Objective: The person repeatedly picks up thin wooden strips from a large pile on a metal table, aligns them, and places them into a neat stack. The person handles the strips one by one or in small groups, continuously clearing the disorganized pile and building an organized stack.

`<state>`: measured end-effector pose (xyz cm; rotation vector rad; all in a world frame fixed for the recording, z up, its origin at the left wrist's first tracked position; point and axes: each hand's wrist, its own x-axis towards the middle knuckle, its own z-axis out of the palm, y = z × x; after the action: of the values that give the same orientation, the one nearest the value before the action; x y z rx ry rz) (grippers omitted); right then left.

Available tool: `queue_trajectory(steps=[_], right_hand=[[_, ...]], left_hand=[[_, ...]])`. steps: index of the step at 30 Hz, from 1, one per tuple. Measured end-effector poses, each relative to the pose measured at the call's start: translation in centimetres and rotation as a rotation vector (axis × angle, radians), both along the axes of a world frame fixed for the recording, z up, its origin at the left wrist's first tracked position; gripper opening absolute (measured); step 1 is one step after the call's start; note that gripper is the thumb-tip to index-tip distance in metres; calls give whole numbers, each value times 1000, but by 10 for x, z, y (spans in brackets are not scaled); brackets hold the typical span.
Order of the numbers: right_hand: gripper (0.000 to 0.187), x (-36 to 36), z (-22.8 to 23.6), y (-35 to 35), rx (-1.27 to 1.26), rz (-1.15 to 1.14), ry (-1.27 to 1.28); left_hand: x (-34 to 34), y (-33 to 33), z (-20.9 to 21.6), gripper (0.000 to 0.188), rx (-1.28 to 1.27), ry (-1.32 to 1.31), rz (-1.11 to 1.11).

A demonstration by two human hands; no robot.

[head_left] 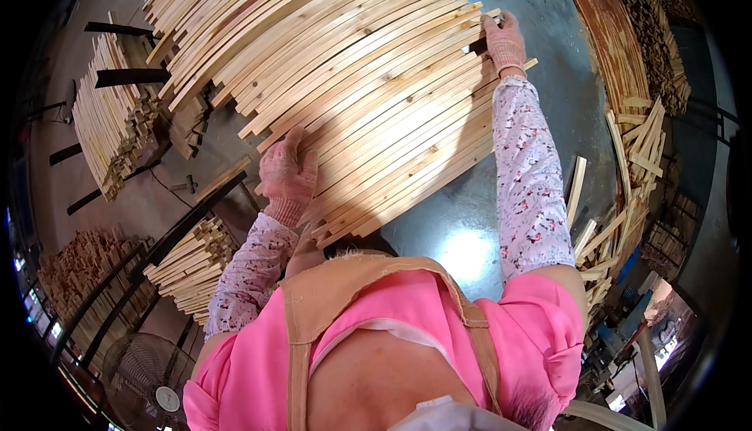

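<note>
Many long, pale wooden strips lie side by side on a blue-grey metal table, slanting up to the right. My right hand, in a pinkish knit glove, is closed on the far right end of a strip, beside a small dark gap in the row. At the left ends of the strips my left hand, gloved alike, has its fingers bent round a strip end; part of its grip is hidden. Flowered sleeves cover both forearms.
Bare metal table surface shows on the right. Beyond it stand a rust-brown board and a heap of loose wood pieces. Stacked strips rest on dark bars at the left. A fan stands lower left.
</note>
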<state>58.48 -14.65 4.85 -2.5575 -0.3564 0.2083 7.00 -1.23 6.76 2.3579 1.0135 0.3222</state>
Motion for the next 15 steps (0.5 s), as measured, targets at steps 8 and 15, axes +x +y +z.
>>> queue_trajectory(steps=[8, 15], right_hand=[[74, -31, 77, 76, 128, 195, -23], [85, -37, 48, 183, 118, 325, 34]], left_hand=[[29, 69, 12, 43, 223, -521, 54], [46, 192, 35, 43, 620, 171, 15]])
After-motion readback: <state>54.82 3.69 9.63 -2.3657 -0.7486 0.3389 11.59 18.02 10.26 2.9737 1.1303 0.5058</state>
